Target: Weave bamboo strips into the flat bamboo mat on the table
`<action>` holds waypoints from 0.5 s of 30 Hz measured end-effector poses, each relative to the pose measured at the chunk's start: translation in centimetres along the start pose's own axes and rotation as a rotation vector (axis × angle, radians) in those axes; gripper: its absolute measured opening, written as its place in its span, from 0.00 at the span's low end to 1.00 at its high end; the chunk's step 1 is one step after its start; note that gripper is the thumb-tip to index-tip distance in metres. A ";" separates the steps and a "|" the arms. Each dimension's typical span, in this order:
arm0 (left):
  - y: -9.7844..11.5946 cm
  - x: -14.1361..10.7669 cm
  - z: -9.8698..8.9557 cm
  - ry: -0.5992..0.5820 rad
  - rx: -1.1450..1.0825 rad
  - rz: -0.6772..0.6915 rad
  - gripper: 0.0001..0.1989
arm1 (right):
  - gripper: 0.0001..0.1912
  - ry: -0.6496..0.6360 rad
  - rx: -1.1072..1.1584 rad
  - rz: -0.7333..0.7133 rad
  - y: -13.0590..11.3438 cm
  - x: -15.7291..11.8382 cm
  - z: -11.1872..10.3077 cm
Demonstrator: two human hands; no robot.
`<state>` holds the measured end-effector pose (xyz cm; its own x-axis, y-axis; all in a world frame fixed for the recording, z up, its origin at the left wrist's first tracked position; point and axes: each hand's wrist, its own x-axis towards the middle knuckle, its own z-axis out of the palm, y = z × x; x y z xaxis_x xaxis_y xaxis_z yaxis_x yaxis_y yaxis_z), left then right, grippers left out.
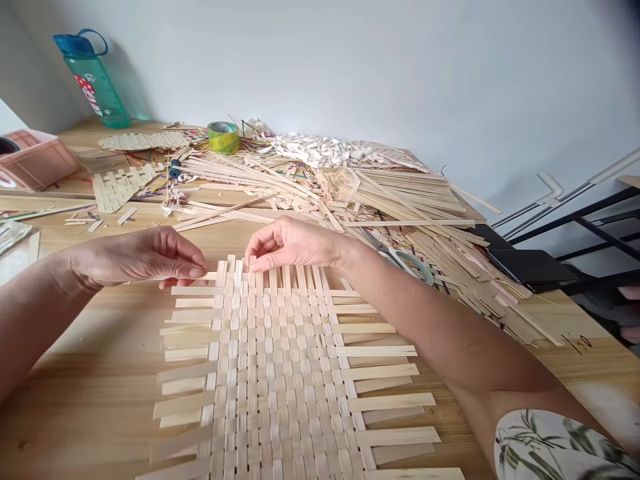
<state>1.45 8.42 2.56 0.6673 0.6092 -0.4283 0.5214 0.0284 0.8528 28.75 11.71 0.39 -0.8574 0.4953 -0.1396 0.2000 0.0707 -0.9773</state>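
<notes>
A mat of pale flat strips (280,373), woven over and under, lies on the wooden table, its loose strip ends sticking out at both sides and at the far edge. At its far left corner my left hand (155,257) is closed, thumb against fingers, on a thin crosswise strip that runs into the weave. My right hand (287,247) pinches the upright end of a lengthwise strip at the far edge. The fingertips behind that end are partly hidden.
Loose strips (395,193) and a pair of scissors (395,257) lie beyond my right arm. Further back are a tape roll (223,138), white scraps (325,150), small woven pieces (125,187), a water bottle (97,87) and a pink basket (37,160).
</notes>
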 end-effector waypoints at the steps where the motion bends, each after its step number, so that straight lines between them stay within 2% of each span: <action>1: 0.0 -0.1 -0.1 0.004 0.007 0.002 0.14 | 0.08 0.006 -0.037 -0.002 -0.1 -0.1 0.0; 5: -0.1 -0.3 -0.2 0.009 0.038 0.009 0.16 | 0.13 0.104 -0.223 -0.045 -0.3 -0.3 -0.6; 8: 0.0 -0.4 -0.2 0.012 0.035 0.014 0.17 | 0.17 0.057 -0.289 -0.001 -0.3 -0.4 -1.1; 11: 0.2 -0.4 -0.2 0.013 0.037 0.019 0.17 | 0.15 -0.055 -0.206 0.017 -0.1 -0.3 -1.2; 15: 0.1 -0.3 -0.2 -0.002 0.033 0.017 0.18 | 0.11 -0.094 -0.038 0.009 0.2 -0.1 -0.8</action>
<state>1.16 8.43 2.81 0.6772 0.6082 -0.4141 0.5270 -0.0081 0.8499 29.31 12.38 0.33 -0.8957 0.4130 -0.1647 0.2244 0.1001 -0.9693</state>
